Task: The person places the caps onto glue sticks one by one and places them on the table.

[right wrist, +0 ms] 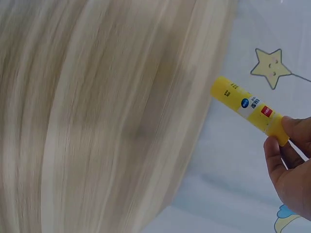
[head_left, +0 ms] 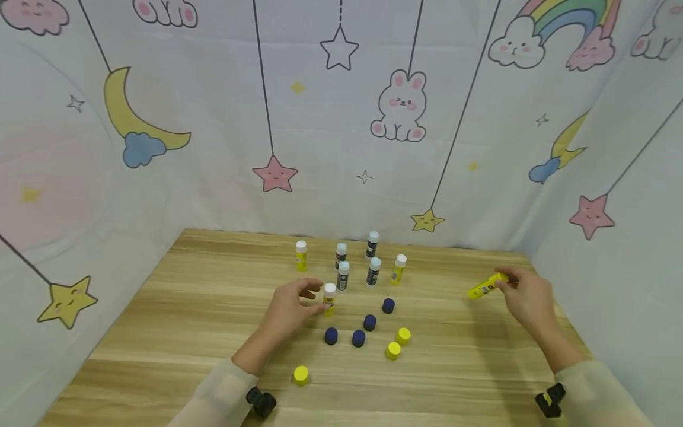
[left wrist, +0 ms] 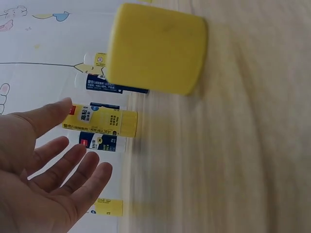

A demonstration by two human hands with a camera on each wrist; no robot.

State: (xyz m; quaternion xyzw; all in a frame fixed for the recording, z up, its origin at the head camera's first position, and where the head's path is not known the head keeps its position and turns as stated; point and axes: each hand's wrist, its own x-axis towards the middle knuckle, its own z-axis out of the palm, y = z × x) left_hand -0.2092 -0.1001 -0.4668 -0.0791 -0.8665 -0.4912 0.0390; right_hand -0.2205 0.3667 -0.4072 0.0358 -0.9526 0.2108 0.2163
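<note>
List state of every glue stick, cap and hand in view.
Held yellow glue stick: capped, tilted
Three other yellow sticks: uncapped, upright
Four navy sticks: uncapped, upright
Three yellow caps: off, on table
Four navy caps: off, on table
Left hand: relaxed, at nearest yellow stick, contact unclear
Right hand: pinching held stick

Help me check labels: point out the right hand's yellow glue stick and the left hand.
Yellow glue stick [right wrist: 249, 107]: right wrist view, middle of its barrel.
Left hand [head_left: 290, 306]: head view, back of hand.
</note>
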